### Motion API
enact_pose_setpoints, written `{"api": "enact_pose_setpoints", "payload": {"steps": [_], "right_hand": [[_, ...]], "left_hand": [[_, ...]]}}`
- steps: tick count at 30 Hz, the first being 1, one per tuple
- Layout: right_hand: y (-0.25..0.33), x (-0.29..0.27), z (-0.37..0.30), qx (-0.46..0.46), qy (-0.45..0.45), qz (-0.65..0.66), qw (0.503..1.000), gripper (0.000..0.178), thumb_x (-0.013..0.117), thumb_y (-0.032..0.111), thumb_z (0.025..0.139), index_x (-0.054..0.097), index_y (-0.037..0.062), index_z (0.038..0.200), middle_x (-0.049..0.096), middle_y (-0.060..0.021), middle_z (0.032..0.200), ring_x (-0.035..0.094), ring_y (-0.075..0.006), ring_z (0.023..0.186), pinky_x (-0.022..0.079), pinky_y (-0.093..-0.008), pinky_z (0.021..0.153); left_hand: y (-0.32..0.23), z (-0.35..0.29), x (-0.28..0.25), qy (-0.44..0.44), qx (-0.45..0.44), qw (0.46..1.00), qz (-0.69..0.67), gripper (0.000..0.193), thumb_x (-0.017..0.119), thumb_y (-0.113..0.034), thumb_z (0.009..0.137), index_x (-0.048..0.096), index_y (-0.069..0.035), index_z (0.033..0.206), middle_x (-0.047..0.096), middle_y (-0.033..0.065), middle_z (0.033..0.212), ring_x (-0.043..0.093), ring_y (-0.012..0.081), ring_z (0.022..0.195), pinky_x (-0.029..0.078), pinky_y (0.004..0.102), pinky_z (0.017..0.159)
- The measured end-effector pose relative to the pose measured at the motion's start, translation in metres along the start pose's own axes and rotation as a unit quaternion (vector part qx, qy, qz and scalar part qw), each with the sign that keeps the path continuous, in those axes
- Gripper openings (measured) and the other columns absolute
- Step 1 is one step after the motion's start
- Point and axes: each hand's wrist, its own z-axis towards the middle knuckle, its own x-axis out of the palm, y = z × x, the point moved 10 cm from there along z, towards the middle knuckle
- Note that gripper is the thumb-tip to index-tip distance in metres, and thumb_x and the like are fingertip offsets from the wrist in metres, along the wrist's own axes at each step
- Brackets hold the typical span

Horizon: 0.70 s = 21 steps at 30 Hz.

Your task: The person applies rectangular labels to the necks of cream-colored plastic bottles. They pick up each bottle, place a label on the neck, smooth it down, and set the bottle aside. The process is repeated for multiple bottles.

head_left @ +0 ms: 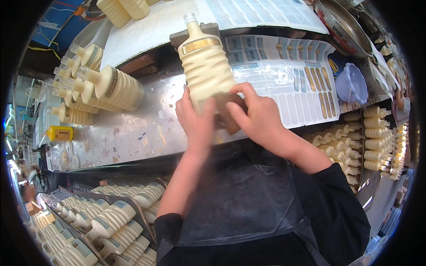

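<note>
Scuffed metal bench (133, 133) before you, sticker sheets (293, 84) along its far right edge, crates of ribbed cream bottles (115, 217) below its near-left corner, ribbed cream bottle (206, 66) lying mid-bench, your left hand (195, 119) gripping its base, your right hand (257, 115) pinching a brown label (226, 113) against it.

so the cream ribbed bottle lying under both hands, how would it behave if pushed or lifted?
The cream ribbed bottle looks full, so probably heavy for its size. Lying on its side on the smooth metal bench, it may roll if released. The ridges likely help the left hand and right hand grip.
</note>
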Motion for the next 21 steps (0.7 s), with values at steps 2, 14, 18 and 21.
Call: {"api": "enact_pose_setpoints", "payload": {"steps": [2,14,18,21], "right_hand": [[-0.021,-0.005,0.004,0.037,0.005,0.007,0.999,0.026,0.066,0.023,0.096,0.058,0.0086,0.116,0.065,-0.0141,0.064,0.065,-0.0314,0.057,0.048,-0.0425,0.056],[-0.025,-0.002,-0.004,0.072,0.021,0.077,0.994,0.025,0.063,0.022,0.096,0.060,0.0092,0.118,0.062,-0.0141,0.062,0.062,-0.0315,0.057,0.046,-0.0428,0.057],[-0.075,-0.003,-0.005,0.155,0.019,0.114,0.981,0.026,0.063,0.025,0.096,0.062,0.0091,0.116,0.061,-0.0147,0.061,0.062,-0.0329,0.054,0.046,-0.0433,0.056],[-0.082,0.003,-0.009,0.150,0.007,0.143,0.978,0.024,0.065,0.020,0.099,0.062,0.0070,0.119,0.049,0.0018,0.055,0.046,-0.0063,0.052,0.035,-0.0280,0.051]], "left_hand": [[0.005,-0.002,0.003,0.000,0.016,1.000,0.020,0.071,0.064,-0.034,0.095,0.042,0.005,0.149,0.048,0.0206,0.129,0.047,0.0347,0.122,0.035,0.0450,0.111],[0.002,0.007,0.004,0.024,-0.043,0.998,0.024,0.069,0.060,-0.039,0.097,0.045,0.004,0.149,0.052,0.0204,0.123,0.047,0.0358,0.120,0.035,0.0463,0.110],[0.006,0.005,0.005,0.006,0.008,1.000,0.009,0.063,0.054,-0.035,0.101,0.045,0.006,0.148,0.052,0.0203,0.122,0.047,0.0355,0.119,0.036,0.0466,0.108],[0.012,0.005,0.004,-0.007,0.029,0.999,-0.040,0.058,0.050,-0.031,0.104,0.045,0.008,0.147,0.053,0.0197,0.122,0.048,0.0350,0.118,0.037,0.0469,0.107]]}}
